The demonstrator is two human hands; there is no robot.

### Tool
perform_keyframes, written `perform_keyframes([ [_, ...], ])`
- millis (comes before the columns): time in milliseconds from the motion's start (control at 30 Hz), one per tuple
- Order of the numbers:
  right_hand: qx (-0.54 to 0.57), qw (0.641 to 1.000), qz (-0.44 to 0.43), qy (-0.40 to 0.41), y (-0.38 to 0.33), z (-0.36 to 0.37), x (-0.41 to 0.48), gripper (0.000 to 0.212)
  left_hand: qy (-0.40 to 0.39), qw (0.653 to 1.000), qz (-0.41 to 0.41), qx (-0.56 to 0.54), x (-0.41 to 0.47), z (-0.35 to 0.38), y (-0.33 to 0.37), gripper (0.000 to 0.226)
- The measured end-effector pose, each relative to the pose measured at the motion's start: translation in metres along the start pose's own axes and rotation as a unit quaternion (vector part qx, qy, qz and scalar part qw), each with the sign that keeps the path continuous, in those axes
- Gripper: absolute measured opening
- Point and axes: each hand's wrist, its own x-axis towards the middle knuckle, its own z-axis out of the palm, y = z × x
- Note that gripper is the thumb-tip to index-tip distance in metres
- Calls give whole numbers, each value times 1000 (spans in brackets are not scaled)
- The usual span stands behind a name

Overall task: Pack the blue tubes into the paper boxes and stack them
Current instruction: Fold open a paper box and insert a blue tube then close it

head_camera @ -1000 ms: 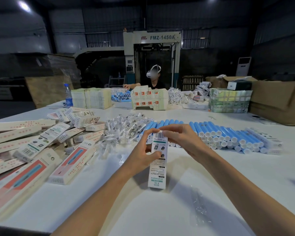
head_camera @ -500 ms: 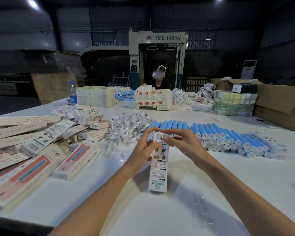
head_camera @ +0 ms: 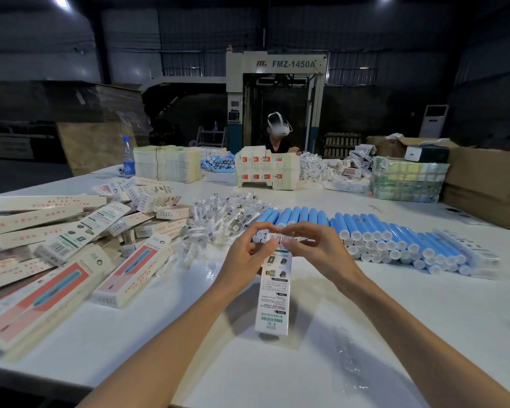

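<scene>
The left hand (head_camera: 242, 260) has climbed the paper box (head_camera: 273, 293) to meet the right hand (head_camera: 315, 251) at its top end. Both hands now pinch that end. This one box, a slim white carton with green print and a barcode on top, stands upright at frame centre on the white table (head_camera: 395, 334). Behind it, to the right, blue tubes (head_camera: 380, 234) with white caps lie stacked in a row, too many to count. A heap of boxes (head_camera: 71, 240) fills the left.

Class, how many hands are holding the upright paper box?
2. The left hand grips the paper box at its top from the left; the right hand pinches its top flap from the right. None looks hidden.
</scene>
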Motion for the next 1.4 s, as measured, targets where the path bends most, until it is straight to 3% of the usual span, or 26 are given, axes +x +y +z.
perform_keyframes([
  [267, 65, 998, 17, 6, 2, 0, -3, 12, -10, 999, -5, -46, 2, 0, -3, 15],
  [433, 64, 998, 11, 7, 0, 1, -4, 13, -24, 998, -4, -65, 0, 2, -2, 28],
  [600, 91, 995, 27, 34, 3, 7, -6, 21, -5, 998, -4, -64, 1, 2, -3, 15],
  [833, 127, 990, 26, 61, 8, 10, -4, 6, 0, 999, 12, -50, 1, 3, -8, 15],
  [1100, 138, 986, 45, 86, 15, 19, -3, 5, 5, 999, -2, -50, 2, 5, -14, 14],
  [1200, 165, 981, 77, 61, 18, 28, -5, 22, 37, 997, -27, -65, 2, 4, -16, 19],
  [1300, 217, 960, 178, 8, 14, 30, -6, 45, 65, 990, -44, -119, 3, 1, -13, 20],
  [1400, 216, 941, 231, -120, 12, 18, -14, 47, 61, 983, -55, -165, 3, -3, -12, 25],
])
